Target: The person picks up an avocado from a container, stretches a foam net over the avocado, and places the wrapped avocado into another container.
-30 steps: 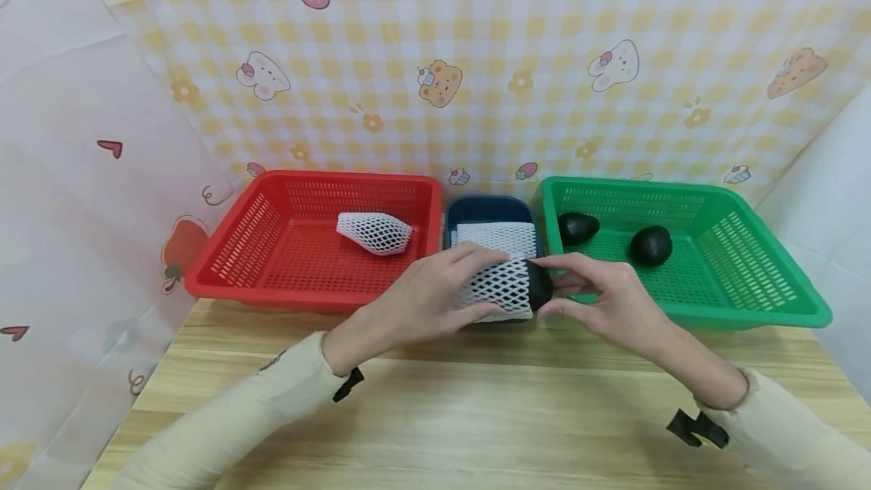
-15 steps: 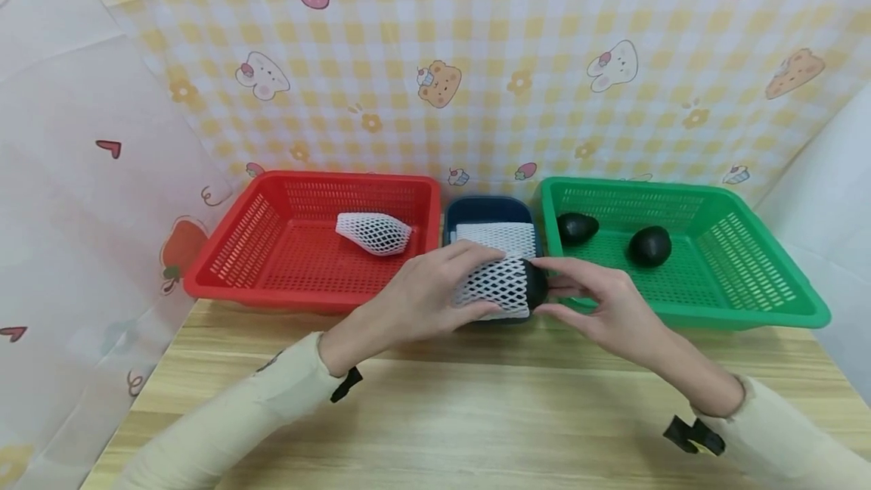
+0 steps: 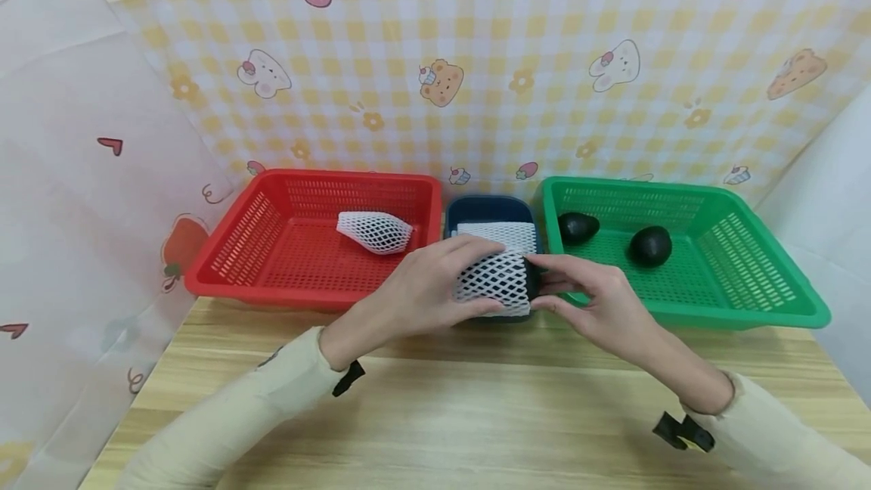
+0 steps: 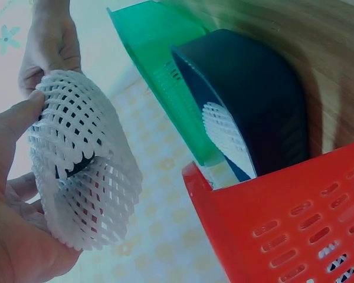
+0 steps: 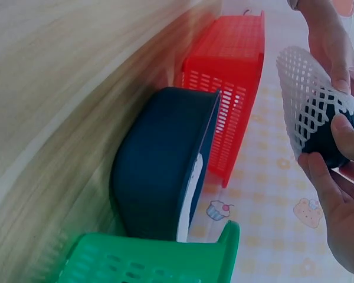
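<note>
My left hand (image 3: 418, 289) holds a white foam net sleeve (image 3: 493, 282) between thumb and fingers, above the front of the navy bin. Inside the sleeve sits a dark avocado (image 5: 324, 144), its rounded end sticking out on the right. My right hand (image 3: 609, 305) grips that bare end with thumb and fingertips. From the left wrist, the sleeve's other end gapes open and loose past the avocado. More flat foam nets (image 3: 500, 233) lie stacked in the navy bin (image 3: 486, 208).
On the left stands a red basket (image 3: 313, 297) holding one netted avocado (image 3: 381, 234). The green basket (image 3: 748, 316) on the right contains two bare avocados (image 3: 650, 246). All three containers line up on the wooden table (image 3: 476, 414) before a checked cloth (image 3: 524, 36).
The avocado has slid left, deeper into the foam net, so less of its dark end shows. My right hand has moved slightly left with it; my left hand has barely moved.
</note>
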{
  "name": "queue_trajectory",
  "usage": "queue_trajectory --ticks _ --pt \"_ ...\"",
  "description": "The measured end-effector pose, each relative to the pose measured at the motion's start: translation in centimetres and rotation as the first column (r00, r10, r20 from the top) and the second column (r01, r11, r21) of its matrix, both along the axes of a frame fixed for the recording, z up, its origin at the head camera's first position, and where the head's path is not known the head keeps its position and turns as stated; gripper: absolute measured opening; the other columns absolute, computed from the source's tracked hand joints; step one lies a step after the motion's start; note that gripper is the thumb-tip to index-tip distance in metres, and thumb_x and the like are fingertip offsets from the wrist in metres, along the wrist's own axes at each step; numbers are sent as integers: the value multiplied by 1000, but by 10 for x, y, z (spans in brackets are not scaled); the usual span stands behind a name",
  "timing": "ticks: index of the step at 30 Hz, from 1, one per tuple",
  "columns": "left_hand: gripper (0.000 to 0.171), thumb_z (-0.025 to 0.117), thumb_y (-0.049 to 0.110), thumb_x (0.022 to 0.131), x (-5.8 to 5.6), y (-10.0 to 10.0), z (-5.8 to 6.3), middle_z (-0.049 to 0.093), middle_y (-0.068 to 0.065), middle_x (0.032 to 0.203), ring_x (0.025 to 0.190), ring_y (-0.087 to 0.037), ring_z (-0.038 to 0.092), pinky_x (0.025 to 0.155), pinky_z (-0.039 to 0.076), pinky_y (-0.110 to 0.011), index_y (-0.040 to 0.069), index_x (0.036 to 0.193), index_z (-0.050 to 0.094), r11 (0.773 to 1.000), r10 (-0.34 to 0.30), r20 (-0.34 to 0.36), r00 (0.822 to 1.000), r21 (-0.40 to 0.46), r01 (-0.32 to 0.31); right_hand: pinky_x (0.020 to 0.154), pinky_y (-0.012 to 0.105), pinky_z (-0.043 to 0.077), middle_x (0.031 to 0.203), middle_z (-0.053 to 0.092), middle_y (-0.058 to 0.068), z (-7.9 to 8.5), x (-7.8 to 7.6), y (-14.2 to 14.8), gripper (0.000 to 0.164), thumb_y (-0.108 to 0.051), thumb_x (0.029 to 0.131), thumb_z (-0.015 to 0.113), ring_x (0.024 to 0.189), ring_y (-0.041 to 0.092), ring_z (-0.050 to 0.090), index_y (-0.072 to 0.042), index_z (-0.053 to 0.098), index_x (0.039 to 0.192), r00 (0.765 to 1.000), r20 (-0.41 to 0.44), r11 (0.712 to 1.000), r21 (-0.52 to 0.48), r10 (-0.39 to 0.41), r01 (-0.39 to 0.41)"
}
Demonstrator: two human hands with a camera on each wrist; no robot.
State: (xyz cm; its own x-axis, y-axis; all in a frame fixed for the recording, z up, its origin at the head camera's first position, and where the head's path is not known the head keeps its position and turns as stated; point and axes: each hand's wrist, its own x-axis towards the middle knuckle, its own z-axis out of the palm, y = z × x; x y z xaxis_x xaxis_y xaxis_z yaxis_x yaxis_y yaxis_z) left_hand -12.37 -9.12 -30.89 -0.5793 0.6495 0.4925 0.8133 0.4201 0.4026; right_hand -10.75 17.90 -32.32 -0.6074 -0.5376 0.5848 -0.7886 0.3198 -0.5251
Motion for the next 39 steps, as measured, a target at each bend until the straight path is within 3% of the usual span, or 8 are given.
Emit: queue_trajectory --ticks 8,17,24,39 --pt "65 88 32 81 -1 0 0 62 -5 127 109 -12 57 86 51 -21 9 136 61 999 -29 21 999 20 29 76 28 57 123 68 14 -1 -1 1 68 20 69 83 92 18 72 3 64 132 1000 7 1000 -7 17 -17" --pt "66 88 29 81 -2 1 3 61 -7 129 112 -13 56 87 51 -21 7 137 60 997 -61 30 998 48 59 75 25 57 114 72 9 -2 -1 -2 55 18 69 84 99 15 70 1 73 120 997 -23 996 -47 -79 77" --pt "67 89 28 80 -1 0 3 61 -7 129 112 -13 55 87 51 -20 6 136 60 998 -57 39 998 36 56 74 22 56 113 73 13 -7 -3 -9 54 21 66 83 98 19 71 3 74 116 996 -81 994 -103 -36 28" --pt "63 91 28 78 -7 -2 3 62 -5 129 112 -13 57 91 49 -20 8 130 64 994 -98 -5 995 39 98 74 20 56 111 73 13 -12 0 -23 50 24 66 82 93 23 72 5 74 112 990 -125 992 -116 -67 53"
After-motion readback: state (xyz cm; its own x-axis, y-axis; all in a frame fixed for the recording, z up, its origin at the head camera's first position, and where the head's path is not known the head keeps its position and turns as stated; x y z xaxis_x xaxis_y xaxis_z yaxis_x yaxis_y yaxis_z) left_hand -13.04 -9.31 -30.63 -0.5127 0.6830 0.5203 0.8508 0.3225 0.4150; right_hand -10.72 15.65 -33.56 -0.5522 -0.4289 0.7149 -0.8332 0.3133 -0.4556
